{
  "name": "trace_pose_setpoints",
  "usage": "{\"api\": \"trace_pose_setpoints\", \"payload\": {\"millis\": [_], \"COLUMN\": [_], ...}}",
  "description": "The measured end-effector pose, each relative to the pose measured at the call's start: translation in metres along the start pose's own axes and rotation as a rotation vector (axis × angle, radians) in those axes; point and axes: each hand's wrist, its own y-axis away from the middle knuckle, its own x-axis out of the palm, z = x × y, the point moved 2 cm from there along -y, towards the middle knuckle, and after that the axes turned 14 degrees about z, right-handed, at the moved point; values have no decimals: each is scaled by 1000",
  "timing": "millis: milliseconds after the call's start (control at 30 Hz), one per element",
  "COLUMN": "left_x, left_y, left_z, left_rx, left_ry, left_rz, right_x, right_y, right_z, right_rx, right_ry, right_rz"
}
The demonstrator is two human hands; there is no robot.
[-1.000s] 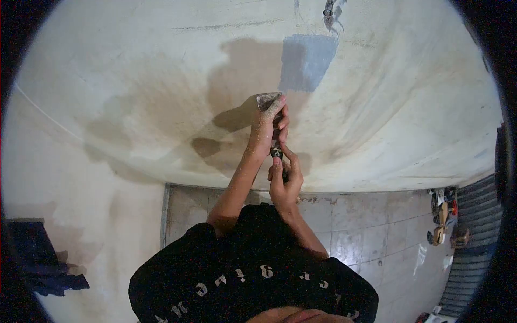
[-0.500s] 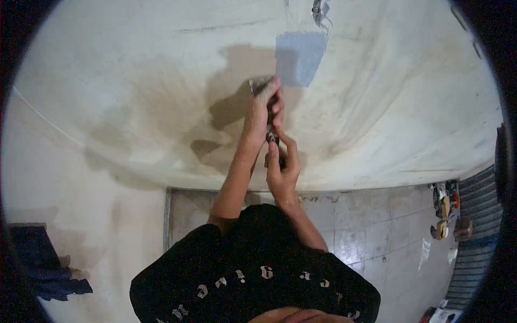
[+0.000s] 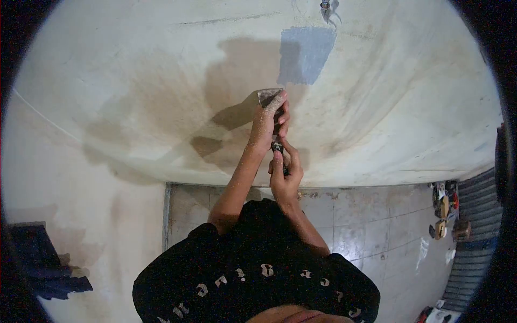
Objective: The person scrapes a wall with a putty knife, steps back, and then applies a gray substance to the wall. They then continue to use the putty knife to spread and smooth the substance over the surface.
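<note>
Both my hands grip one dark scraper with a grey metal blade (image 3: 268, 97) against the wall (image 3: 344, 107). My left hand (image 3: 265, 125) is closed round its upper part, just behind the blade, with pale dust over the skin and forearm. Lower down, my right hand (image 3: 285, 180) is closed on the dark handle (image 3: 277, 146), its thumb lying along it. Fingers hide much of the tool. Just above the blade is a blue-grey painted patch (image 3: 318, 56) on the off-white wall.
A small metal fitting (image 3: 325, 5) sticks out of the wall above the patch. Grey floor tiles (image 3: 371, 231) run along its foot. Shoes and other items (image 3: 442, 210) stand at the right beside a corrugated shutter (image 3: 474, 237). Dark cloth (image 3: 40, 258) is at the far left.
Both hands and the scraper have moved down the wall, away from the blue-grey patch. The blade shows more clearly now. My view has shifted slightly.
</note>
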Motion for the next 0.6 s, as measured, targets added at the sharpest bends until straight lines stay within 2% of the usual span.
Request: {"api": "trace_pose_setpoints", "payload": {"millis": [133, 367, 467, 600], "left_x": [5, 9, 11, 26], "left_y": [6, 7, 8, 7], "left_z": [-3, -4, -7, -40], "left_rx": [-29, -10, 4, 50], "left_ry": [-5, -26, -27, -47], "left_rz": [-9, -40, -40, -63], "right_x": [0, -4, -5, 2], "right_y": [7, 9, 7, -16], "right_z": [-3, -11, 3, 37], "right_rx": [55, 15, 4, -80], "right_ry": [-24, 29, 25, 105], "right_rz": [-4, -44, -30, -11]}}
